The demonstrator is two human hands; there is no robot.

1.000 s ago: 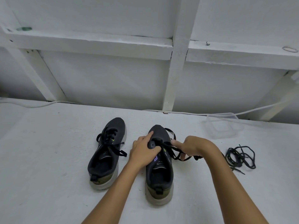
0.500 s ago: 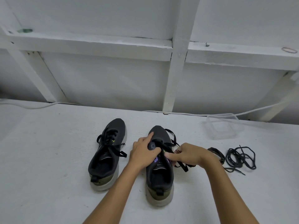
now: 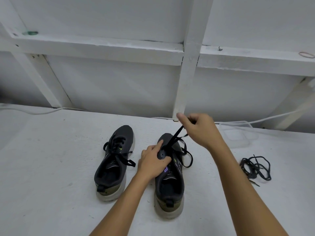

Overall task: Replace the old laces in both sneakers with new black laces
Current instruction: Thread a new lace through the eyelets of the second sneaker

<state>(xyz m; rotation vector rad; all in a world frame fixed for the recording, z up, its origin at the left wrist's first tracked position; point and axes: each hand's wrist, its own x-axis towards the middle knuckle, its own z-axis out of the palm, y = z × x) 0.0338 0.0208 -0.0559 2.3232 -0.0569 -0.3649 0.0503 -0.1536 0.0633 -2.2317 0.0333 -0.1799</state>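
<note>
White-painted tabletop (image 3: 51, 167) backed by a white framed wall, with a pale cable along the far edge. Two dark sneakers side by side, toes pointing away: left sneaker (image 3: 114, 164) fully laced and untouched, right sneaker (image 3: 170, 181) under work. Left hand (image 3: 153, 162) gripping the lace area of the right sneaker, forefinger laid forward along the upper, pinning it down. Right hand (image 3: 199, 130) raised above the toe, pinching a black lace (image 3: 175, 137) drawn taut up out of the eyelets, slack looping beside the shoe. Probably mid-threading or mid-pulling on this shoe; old or new lace, cannot tell. Next: likely draw the lace through, then regrip near the next eyelet. Loose bundle of laces (image 3: 255, 167) well apart to the right, clear plastic box (image 3: 237, 135) near the raised wrist, so some care on a wide pull. Ample open surface left and front.
</note>
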